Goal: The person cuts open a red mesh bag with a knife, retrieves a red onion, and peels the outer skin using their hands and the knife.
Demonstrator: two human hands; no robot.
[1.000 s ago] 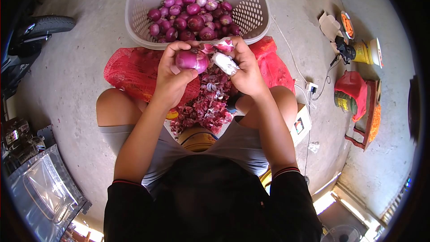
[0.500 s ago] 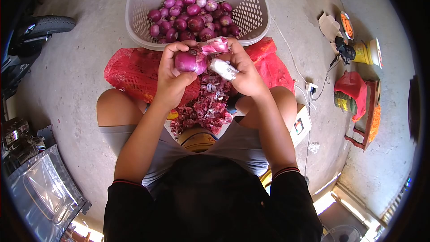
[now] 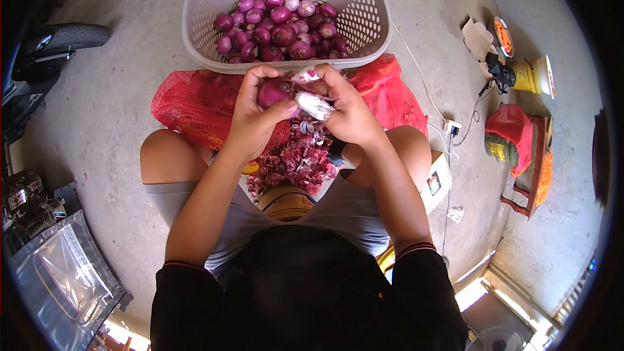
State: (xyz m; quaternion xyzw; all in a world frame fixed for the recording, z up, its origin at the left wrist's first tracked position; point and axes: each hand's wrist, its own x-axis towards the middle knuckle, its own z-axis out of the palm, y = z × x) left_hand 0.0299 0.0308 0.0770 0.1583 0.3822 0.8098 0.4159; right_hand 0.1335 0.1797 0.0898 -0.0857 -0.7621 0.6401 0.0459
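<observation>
My left hand (image 3: 252, 117) is closed round a red onion (image 3: 273, 93), fingers over its far side and thumb along the near side. Against the onion's right side, my right hand (image 3: 351, 110) is closed, its thumb and forefinger tips covered in white wrapping (image 3: 314, 106) with purple stains. Dark, papery onion skin shows between those wrapped fingertips and the onion. Below both hands lies a heap of purple onion skins (image 3: 302, 162). Beyond them stands a grey perforated plastic basket (image 3: 195, 32) with several red onions (image 3: 284, 34) inside.
Red mesh sacks (image 3: 188, 104) lie between my knees and the basket. A power strip (image 3: 451, 128) with cables is on the floor to the right, near a yellow bucket (image 3: 525, 77) and a small wooden stool (image 3: 539, 169). A motorcycle wheel (image 3: 78, 36) is at the left.
Both hands have drawn closer together. My right hand's wrapped fingertips have moved left onto the onion, and my left fingers have shifted slightly round it.
</observation>
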